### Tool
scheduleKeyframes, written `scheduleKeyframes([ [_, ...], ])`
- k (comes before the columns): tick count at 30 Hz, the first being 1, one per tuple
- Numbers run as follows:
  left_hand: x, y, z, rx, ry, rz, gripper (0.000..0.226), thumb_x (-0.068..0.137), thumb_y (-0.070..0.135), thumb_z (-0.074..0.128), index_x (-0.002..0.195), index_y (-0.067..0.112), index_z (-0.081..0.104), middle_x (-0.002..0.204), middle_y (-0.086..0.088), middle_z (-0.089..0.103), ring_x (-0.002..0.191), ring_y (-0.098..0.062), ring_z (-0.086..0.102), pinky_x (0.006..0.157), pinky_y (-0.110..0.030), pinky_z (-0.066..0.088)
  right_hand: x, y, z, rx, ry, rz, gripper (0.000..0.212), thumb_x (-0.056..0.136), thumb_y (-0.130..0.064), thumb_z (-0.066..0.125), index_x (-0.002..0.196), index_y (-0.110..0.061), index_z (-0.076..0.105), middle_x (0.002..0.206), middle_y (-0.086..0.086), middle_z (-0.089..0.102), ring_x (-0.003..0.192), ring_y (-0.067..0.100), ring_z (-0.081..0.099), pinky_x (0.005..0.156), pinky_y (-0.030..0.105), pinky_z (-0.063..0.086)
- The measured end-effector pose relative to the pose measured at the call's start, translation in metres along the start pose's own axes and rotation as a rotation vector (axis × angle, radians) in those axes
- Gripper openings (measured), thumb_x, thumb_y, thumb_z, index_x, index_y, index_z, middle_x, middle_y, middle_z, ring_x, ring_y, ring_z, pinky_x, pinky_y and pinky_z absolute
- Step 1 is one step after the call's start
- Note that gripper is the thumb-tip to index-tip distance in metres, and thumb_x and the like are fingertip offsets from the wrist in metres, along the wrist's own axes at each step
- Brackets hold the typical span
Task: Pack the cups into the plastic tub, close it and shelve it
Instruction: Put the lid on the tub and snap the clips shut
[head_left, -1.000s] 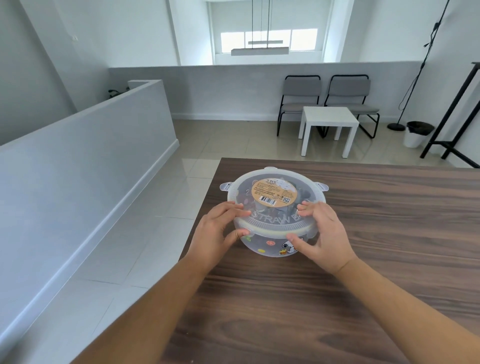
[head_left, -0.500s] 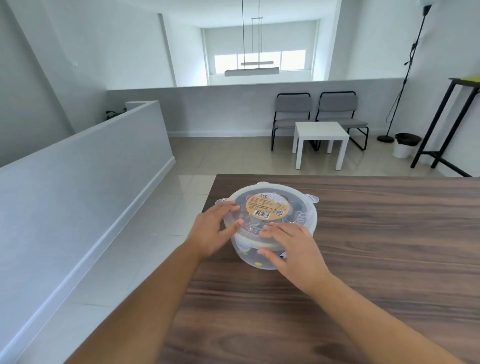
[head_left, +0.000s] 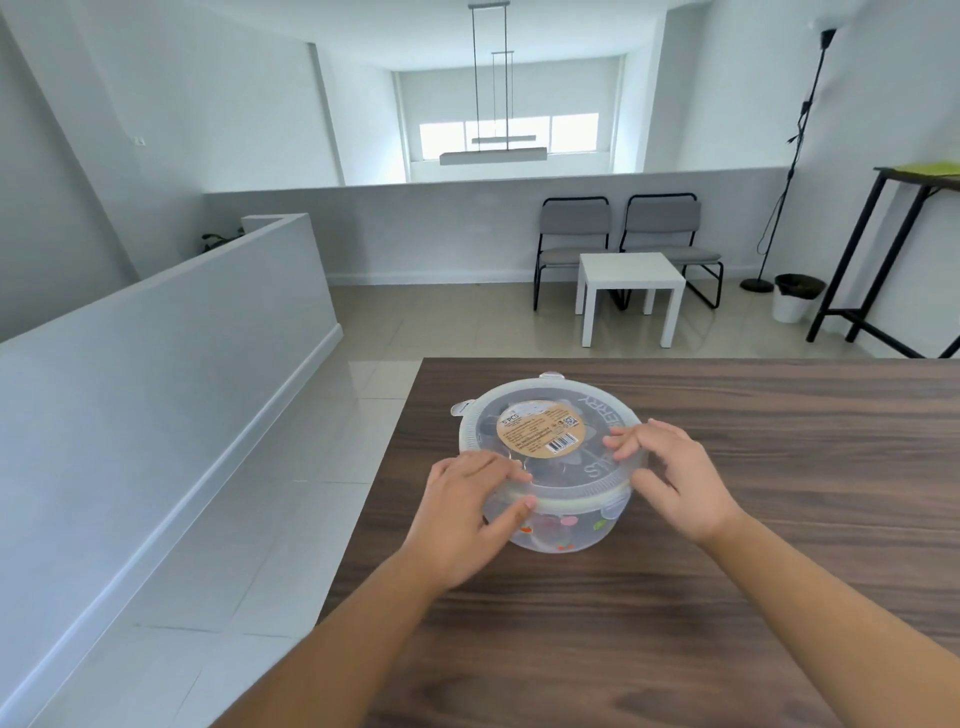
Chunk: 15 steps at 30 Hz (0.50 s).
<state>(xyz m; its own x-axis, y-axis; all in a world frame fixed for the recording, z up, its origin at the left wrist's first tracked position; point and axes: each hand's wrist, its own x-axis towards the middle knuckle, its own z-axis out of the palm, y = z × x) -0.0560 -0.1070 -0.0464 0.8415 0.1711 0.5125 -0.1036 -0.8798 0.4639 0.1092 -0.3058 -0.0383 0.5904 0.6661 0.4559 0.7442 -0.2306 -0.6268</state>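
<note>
A round clear plastic tub (head_left: 566, 530) stands near the left edge of the dark wooden table (head_left: 727, 597). Its translucent lid (head_left: 545, 415) with a round brown label lies on top. Colourful shapes show dimly through the tub's wall; the cups inside cannot be made out. My left hand (head_left: 467, 514) grips the near left side, fingers on the lid's rim and thumb on the wall. My right hand (head_left: 675, 478) holds the near right side, fingertips pressing on the lid's edge.
The table's left edge drops to a tiled floor beside a low white wall (head_left: 156, 389). Beyond the table stand a small white side table (head_left: 628, 280), two grey chairs (head_left: 618, 228), a bin (head_left: 795, 296) and a tall black stand (head_left: 883, 249) at the right.
My right hand has shifted from the near middle of the lid to its right rim. The left hand has slid down along the near left rim. The label has turned with the lid.
</note>
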Motion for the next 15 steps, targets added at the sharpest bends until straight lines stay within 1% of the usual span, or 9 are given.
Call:
scheduleKeyframes([
  [2, 0.013, -0.006, -0.008, -0.066, -0.014, -0.020, 0.022, 0.087, 0.041, 0.051, 0.101, 0.028, 0.063, 0.111, 0.017, 0.059, 0.109, -0.001, 0.050, 0.098, -0.039, 0.038, 0.003, -0.009, 0.002, -0.074, 0.010, -0.009, 0.010, 0.073, -0.017, 0.056, 0.079, -0.012, 0.063, 0.093, -0.003, 0.071, 0.100, 0.017, 0.063, 0.100, 0.031, 0.034],
  [4, 0.030, -0.017, -0.017, -0.095, -0.032, -0.083, 0.025, 0.091, 0.034, 0.051, 0.110, 0.024, 0.062, 0.122, 0.012, 0.057, 0.116, -0.004, 0.049, 0.101, -0.037, 0.037, 0.005, -0.026, 0.014, -0.162, -0.020, -0.083, 0.013, 0.079, -0.025, 0.059, 0.083, -0.015, 0.065, 0.092, -0.004, 0.070, 0.094, 0.019, 0.063, 0.092, 0.034, 0.040],
  [6, 0.047, -0.030, -0.022, -0.042, -0.111, -0.144, 0.030, 0.094, 0.028, 0.048, 0.122, 0.021, 0.056, 0.133, 0.007, 0.051, 0.125, -0.008, 0.043, 0.106, -0.038, 0.033, 0.003, -0.045, 0.032, -0.176, -0.098, -0.146, 0.019, 0.082, -0.032, 0.058, 0.093, -0.020, 0.067, 0.099, -0.007, 0.069, 0.097, 0.016, 0.061, 0.092, 0.033, 0.041],
  [8, 0.054, -0.041, -0.021, 0.021, -0.225, -0.193, 0.037, 0.096, 0.028, 0.044, 0.132, 0.022, 0.049, 0.145, 0.006, 0.041, 0.135, -0.008, 0.031, 0.113, -0.034, 0.023, -0.003, -0.055, 0.050, -0.227, -0.135, -0.186, 0.030, 0.083, -0.038, 0.058, 0.107, -0.021, 0.066, 0.115, -0.008, 0.067, 0.108, 0.013, 0.059, 0.098, 0.030, 0.040],
  [9, 0.054, -0.046, -0.019, 0.012, -0.252, -0.208, 0.038, 0.096, 0.028, 0.043, 0.134, 0.023, 0.047, 0.147, 0.007, 0.038, 0.137, -0.006, 0.027, 0.115, -0.030, 0.019, -0.007, -0.056, 0.055, -0.269, -0.125, -0.206, 0.034, 0.084, -0.038, 0.059, 0.114, -0.022, 0.065, 0.121, -0.008, 0.064, 0.114, 0.012, 0.057, 0.100, 0.030, 0.040],
  [10, 0.053, -0.049, -0.016, -0.013, -0.247, -0.217, 0.038, 0.096, 0.029, 0.043, 0.134, 0.024, 0.046, 0.147, 0.008, 0.037, 0.138, -0.004, 0.024, 0.114, -0.026, 0.016, -0.009, -0.056, 0.057, -0.300, -0.107, -0.229, 0.035, 0.086, -0.037, 0.060, 0.117, -0.022, 0.064, 0.125, -0.008, 0.063, 0.117, 0.012, 0.056, 0.101, 0.030, 0.040],
  [12, 0.049, -0.052, -0.012, -0.026, -0.194, -0.204, 0.038, 0.096, 0.031, 0.043, 0.133, 0.025, 0.048, 0.145, 0.008, 0.041, 0.136, -0.002, 0.026, 0.113, -0.022, 0.017, -0.011, -0.052, 0.053, -0.309, -0.096, -0.266, 0.035, 0.086, -0.033, 0.060, 0.119, -0.022, 0.064, 0.126, -0.008, 0.063, 0.120, 0.010, 0.056, 0.100, 0.031, 0.040],
  [14, 0.045, -0.052, -0.011, 0.005, -0.152, -0.172, 0.037, 0.095, 0.033, 0.046, 0.131, 0.025, 0.051, 0.142, 0.008, 0.045, 0.134, -0.002, 0.030, 0.112, -0.023, 0.020, -0.012, -0.041, 0.045, -0.270, -0.103, -0.276, 0.034, 0.086, -0.029, 0.060, 0.119, -0.023, 0.065, 0.126, -0.011, 0.062, 0.121, 0.006, 0.053, 0.101, 0.029, 0.038],
  [15, 0.042, -0.051, -0.011, 0.017, -0.129, -0.155, 0.037, 0.094, 0.033, 0.048, 0.129, 0.025, 0.052, 0.140, 0.008, 0.048, 0.133, -0.003, 0.033, 0.113, -0.025, 0.022, -0.013, -0.035, 0.040, -0.235, -0.111, -0.259, 0.033, 0.087, -0.028, 0.060, 0.119, -0.025, 0.064, 0.127, -0.013, 0.061, 0.123, 0.002, 0.050, 0.103, 0.028, 0.035],
])
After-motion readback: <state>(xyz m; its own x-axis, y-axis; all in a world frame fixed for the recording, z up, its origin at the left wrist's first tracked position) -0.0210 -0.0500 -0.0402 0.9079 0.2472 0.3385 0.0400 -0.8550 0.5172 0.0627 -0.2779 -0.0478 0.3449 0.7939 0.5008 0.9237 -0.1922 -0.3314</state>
